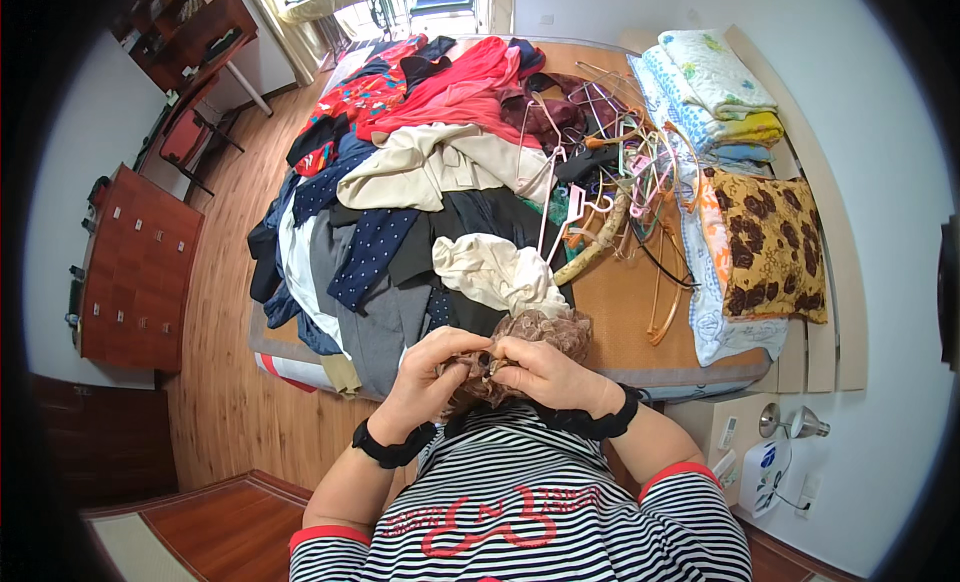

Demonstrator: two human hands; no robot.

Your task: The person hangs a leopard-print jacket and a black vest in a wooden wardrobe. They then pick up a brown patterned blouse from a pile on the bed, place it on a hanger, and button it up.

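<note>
Close to my chest, my left hand (442, 372) and my right hand (541, 370) pinch a crumpled brown patterned cloth (546, 333) between thumbs and fingers, the hands nearly touching. Part of the cloth hangs over the bed's near edge. Just beyond it lies a bunched cream cloth (487, 267). A wide heap of garments spreads over the bed: a navy dotted garment (373, 252), a grey garment (397, 319), a beige garment (420, 162) and a red-pink garment (457, 79). Right of the heap, tangled clothes hangers (637, 169) lie with a pale pink hanger (576, 207) among them.
Folded quilts (712, 79) and a brown floral pillow (772, 244) lie along the bed's right side. A bedside cabinet (690, 432) and a lamp (808, 423) stand at the near right. A wooden drawer chest (142, 267) stands left, across the wooden floor (225, 319).
</note>
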